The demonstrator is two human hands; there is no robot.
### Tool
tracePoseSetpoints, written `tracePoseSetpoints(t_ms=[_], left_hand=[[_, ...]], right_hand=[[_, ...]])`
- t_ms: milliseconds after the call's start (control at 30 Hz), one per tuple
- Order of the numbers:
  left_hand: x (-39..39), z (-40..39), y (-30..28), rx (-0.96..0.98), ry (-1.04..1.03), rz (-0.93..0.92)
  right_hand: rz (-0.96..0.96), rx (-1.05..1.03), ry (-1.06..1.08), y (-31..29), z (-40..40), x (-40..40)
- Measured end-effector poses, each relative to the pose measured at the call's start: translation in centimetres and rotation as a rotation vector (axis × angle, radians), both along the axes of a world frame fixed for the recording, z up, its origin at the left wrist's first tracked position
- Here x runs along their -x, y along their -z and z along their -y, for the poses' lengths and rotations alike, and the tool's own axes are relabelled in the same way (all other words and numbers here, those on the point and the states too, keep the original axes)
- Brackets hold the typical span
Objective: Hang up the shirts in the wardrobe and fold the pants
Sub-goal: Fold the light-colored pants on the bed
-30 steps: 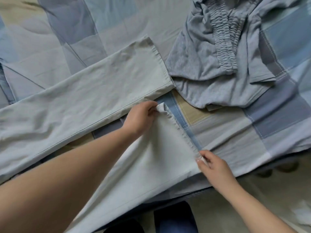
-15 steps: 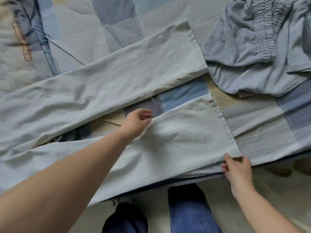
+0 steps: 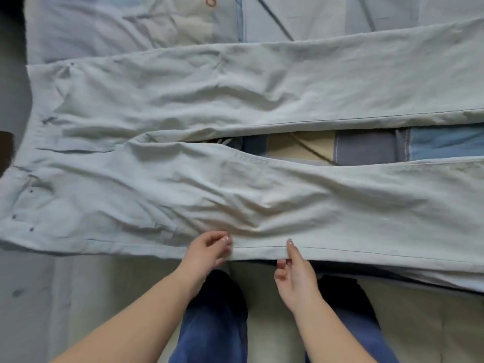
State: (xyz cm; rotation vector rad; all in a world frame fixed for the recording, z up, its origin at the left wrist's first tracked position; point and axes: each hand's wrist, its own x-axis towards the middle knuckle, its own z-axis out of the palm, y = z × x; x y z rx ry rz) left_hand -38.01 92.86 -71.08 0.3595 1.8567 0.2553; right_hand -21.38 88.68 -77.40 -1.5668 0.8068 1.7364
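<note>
The pale pants [image 3: 235, 142] are lying spread flat on a patchwork bedspread [image 3: 366, 148], their long axis running straight across the view from left to right. The waistband end, with its small rivets and pocket seams, is pointing out to the left, well beyond the left hand, and the two legs are stretching away to the right, past the right hand and out of the view. The legs are lying side by side with a narrow wedge of the bedspread showing between them, directly beyond both hands; the farther leg is lying higher in the view and the nearer leg is sitting along the bed's near edge.

The left hand [image 3: 207, 248] is curling its fingers on the near side seam of the nearer leg, pinching the cloth at the edge. Just to its right, with a small gap between them, the right hand [image 3: 293, 265] is pinching the same seam, thumb on top and the other fingers seemingly tucked beneath the fabric, though the fold is hiding them in part. Cloth is bunching into soft wrinkles just beyond the two hands. Below the hands, the person's blue trouser legs [image 3: 214, 323] are standing on a light floor [image 3: 419, 323].
</note>
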Motion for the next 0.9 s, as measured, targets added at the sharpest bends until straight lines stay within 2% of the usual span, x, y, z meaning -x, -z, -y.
tracePoseSetpoints(t_ms=[200,367,467,667,800,900], left_hand=[[10.9,2.5,-2.3,0.030,-0.179,0.051],[19.7,4.3,-3.7,0.105,-0.244,0.007],[22.1,5.0,-4.0,0.117,-0.298,0.024],[24.5,3.6,-3.8,0.006,-0.633,0.179],[26.3,1.8,-3.7,-0.061,-0.889,0.133],[28.3,0.6,-3.6,-0.131,-1.023,0.000]], right_hand=[[-0.110,-0.042,-0.044,-3.2,1.1,16.0],[-0.072,-0.024,-0.086,-5.8,1.4,24.3],[-0.032,-0.006,-0.099,-6.9,1.2,27.1],[-0.038,-0.030,-0.096,-8.3,0.3,30.2],[0.012,-0.029,-0.090,-8.2,-0.7,30.1],[0.079,-0.018,-0.204,-7.6,-1.3,28.5]])
